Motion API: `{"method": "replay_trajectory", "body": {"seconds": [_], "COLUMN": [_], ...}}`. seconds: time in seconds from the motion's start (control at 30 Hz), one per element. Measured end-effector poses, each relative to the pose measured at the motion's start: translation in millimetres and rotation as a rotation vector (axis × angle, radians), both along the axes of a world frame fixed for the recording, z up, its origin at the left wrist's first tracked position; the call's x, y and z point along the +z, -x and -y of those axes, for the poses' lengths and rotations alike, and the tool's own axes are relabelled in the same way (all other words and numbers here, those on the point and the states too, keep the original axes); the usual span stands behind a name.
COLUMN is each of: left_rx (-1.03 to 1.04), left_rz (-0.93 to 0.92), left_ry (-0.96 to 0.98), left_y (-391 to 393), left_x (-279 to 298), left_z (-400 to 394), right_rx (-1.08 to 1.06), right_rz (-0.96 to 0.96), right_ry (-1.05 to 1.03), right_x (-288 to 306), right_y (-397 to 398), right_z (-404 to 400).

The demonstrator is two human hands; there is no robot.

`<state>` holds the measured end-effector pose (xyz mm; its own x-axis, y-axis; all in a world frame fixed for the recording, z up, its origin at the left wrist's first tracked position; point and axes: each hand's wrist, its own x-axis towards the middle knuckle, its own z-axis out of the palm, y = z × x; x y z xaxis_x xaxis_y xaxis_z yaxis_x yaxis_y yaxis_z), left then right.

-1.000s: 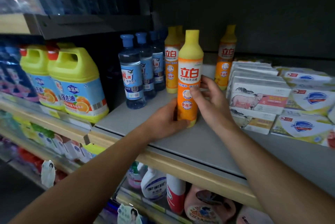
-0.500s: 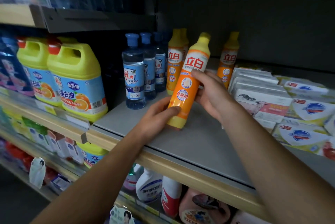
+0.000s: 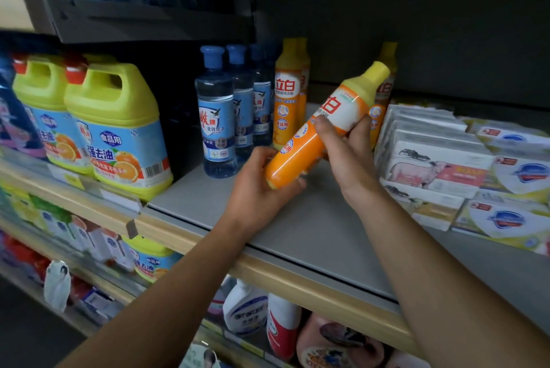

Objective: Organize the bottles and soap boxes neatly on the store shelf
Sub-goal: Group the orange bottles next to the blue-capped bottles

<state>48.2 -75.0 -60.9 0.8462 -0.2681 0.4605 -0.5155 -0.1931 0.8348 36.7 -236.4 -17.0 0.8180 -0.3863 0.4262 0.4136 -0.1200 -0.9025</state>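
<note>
Grey shelf [image 3: 297, 227] carries soap boxes [image 3: 431, 159]; left of them, left hand [image 3: 256, 189] and right hand [image 3: 345, 153] grip a tilted orange bottle [image 3: 321, 129] off the shelf, mid-placement; next: stand it upright.

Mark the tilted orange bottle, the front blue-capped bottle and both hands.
tilted orange bottle [image 3: 300, 153], head view, orange lower body
front blue-capped bottle [image 3: 215, 117], head view, label
left hand [image 3: 259, 198], head view, back
right hand [image 3: 346, 159], head view, back

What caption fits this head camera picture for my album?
Left hand and right hand hold a tilted orange plastic bottle with yellow cap above the grey shelf.
</note>
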Motion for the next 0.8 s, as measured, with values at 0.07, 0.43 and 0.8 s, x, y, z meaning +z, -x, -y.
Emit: {"method": "replay_trajectory", "body": {"seconds": [0.07,0.43,0.8], "left_rx": [-0.148,-0.468,0.026], "left_rz": [-0.198,-0.579,0.054], "left_ry": [0.176,0.387,-0.104], "left_y": [4.6,-0.9,-0.3], "left_x": [4.4,10.4,-4.4], "left_z": [0.5,-3.8,2.6], "right_rx": [0.100,0.372,-0.175], "right_rz": [-0.011,-0.060,-0.188], "right_ry": [-0.103,-0.338,0.000], "right_x": [-0.7,0.1,-3.8], "right_y": [2.1,8.8,6.6], "right_z": [6.0,8.3,6.1]}}
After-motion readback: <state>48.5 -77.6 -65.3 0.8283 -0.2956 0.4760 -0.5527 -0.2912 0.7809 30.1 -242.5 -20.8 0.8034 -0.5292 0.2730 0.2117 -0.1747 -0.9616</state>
